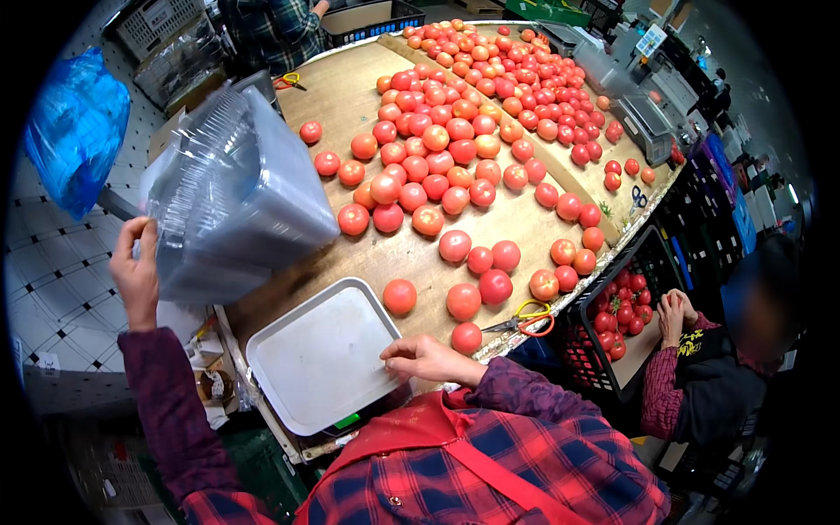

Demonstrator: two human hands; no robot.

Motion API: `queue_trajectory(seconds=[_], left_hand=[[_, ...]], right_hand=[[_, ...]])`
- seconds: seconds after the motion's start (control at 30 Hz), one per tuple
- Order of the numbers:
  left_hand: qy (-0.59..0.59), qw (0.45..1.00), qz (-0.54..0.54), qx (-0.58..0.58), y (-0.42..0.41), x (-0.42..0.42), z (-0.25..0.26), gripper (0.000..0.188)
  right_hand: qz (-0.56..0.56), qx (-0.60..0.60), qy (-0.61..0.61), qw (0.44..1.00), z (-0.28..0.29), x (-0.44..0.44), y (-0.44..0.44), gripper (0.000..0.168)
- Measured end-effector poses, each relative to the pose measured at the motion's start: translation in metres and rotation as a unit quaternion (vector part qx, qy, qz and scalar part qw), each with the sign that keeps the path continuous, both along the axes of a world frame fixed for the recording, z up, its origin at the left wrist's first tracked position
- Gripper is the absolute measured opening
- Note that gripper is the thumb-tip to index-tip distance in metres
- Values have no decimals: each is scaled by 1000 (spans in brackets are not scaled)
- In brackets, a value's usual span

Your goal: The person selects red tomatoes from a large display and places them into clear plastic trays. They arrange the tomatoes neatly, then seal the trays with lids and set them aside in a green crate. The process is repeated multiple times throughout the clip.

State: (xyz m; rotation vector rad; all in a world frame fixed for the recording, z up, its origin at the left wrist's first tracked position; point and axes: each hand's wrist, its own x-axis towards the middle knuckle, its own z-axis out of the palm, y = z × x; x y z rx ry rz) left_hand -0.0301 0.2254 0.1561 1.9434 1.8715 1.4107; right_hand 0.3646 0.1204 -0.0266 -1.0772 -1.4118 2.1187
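Note:
My left hand [136, 269] is raised at the left side of a tall nested stack of clear plastic containers [289, 177]. Its thumb and fingertips pinch the edge of the clear plastic there. A pale grey tray [315, 361] with a raised rim lies in front of me, bare on top. Over the tray's right rim hovers or rests my right hand [433, 359], holding nothing, its fingers loosely curled and slightly apart. Loose red tomatoes [426, 164] are heaped across the wooden table [328, 118]. A single tomato [399, 296] sits just beyond the tray.
Yellow-and-red-handled scissors [525, 319] lie at the table's right edge; other scissors [289, 81] are at the far left. A wooden divider [558, 174] splits the heap. On the right, a co-worker's hands [674, 318] are by a black crate [620, 374] of tomatoes. A blue bag [79, 125] hangs left.

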Motion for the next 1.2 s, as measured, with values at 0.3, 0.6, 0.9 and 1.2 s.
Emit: queue_trajectory(seconds=[0.3,0.6,0.9,1.2], left_hand=[[218,917,-290,-166,-161,117,-40,39],[47,869,-397,-290,-187,126,-103,37],[21,983,140,-114,-86,-165,-71,14],[145,920,250,-265,16,-255,-140,21]], right_hand=[[-107,-21,77,991,13,1,29,41],[-39,214,-186,958,4,-29,22,44],[-45,113,-140,983,7,-28,24,30],[-93,64,-161,981,15,-31,22,31]])
